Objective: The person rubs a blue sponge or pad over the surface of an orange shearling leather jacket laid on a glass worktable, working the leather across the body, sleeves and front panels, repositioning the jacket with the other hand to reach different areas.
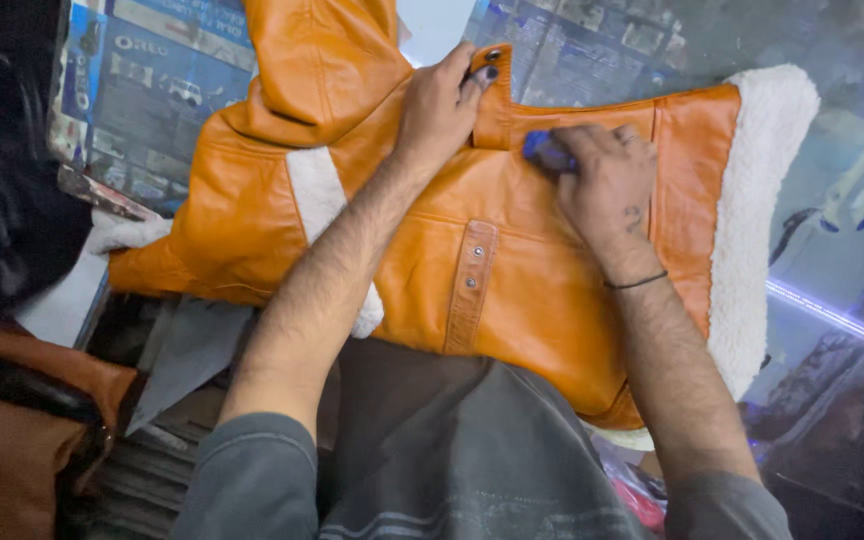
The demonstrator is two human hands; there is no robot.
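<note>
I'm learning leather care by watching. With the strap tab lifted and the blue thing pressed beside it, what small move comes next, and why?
Probably a short stroke of the blue object along the orange jacket beside the strap tab: the left hand holds that tab up, and the right hand presses the object there.

Garment repair workshop: orange leather jacket [512, 250] spread on glass-topped counter [832, 200], more leather goods [12, 440] piled alongside.

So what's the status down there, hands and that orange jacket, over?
Left hand pinning the jacket's strap tab. Right hand pressing a small blue object on the orange leather jacket. Fleece trim off to the side, nothing blocking.
</note>
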